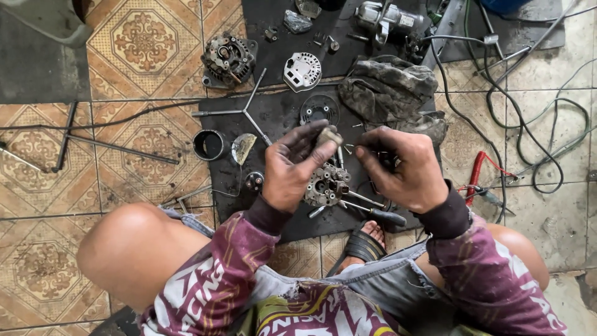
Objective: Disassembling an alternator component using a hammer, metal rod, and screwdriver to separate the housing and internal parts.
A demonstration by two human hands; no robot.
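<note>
My left hand point(291, 167), black with grease, pinches a small greyish block-shaped part point(329, 135) between thumb and fingertips. My right hand point(404, 167) is curled beside it, its fingers closed on small thin metal bits that I can barely make out. Below both hands a round metal alternator part point(323, 185) with holes lies on the black rubber mat point(280, 115). A dark-handled screwdriver point(373, 214) rests just under it.
On the mat lie an alternator body point(229, 59), a white slotted cover point(302, 71), a dark disc point(319, 109), a metal ring point(209, 144), a three-armed wrench point(244, 112) and a dirty rag point(388, 90). Cables point(535, 124) and a red coiled lead point(476, 171) sprawl at right. My sandalled foot point(365, 241) is below.
</note>
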